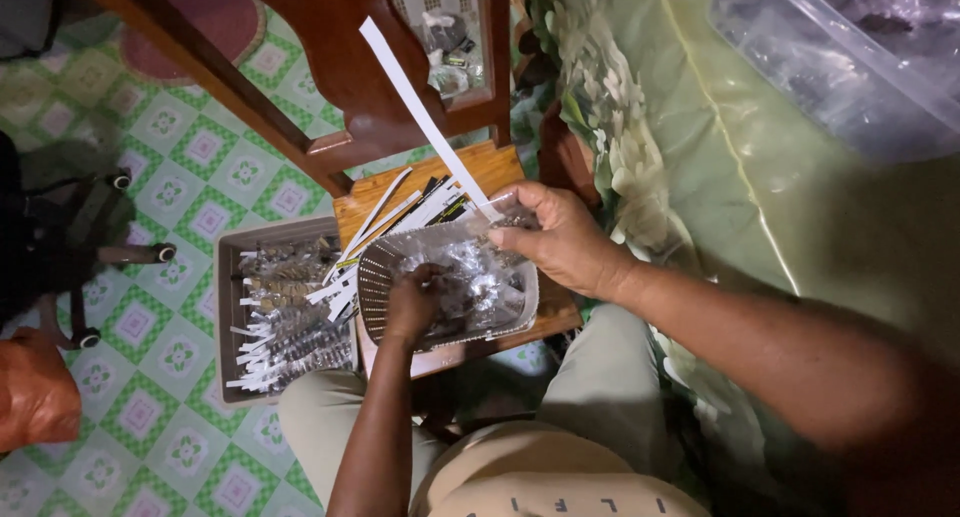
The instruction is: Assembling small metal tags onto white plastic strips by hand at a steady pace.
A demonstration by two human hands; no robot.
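The left hand (415, 302) reaches into a white mesh basket (375, 277) of clear plastic packets (480, 287), fingers closed on one. The right hand (560, 239) pinches a clear packet (500, 215) at the basket's far rim. The basket rests on a wooden stool (480, 167) beside white paper strips (400, 212); a grey tray (228, 307) of filled packets lies at left.

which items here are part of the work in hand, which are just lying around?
In hand:
left hand inside the perforated basket
right hand pinching a small clear packet
white paper strips
grey tray of filled packets

Lying about:
clear plastic tub
wooden chair
orange bag
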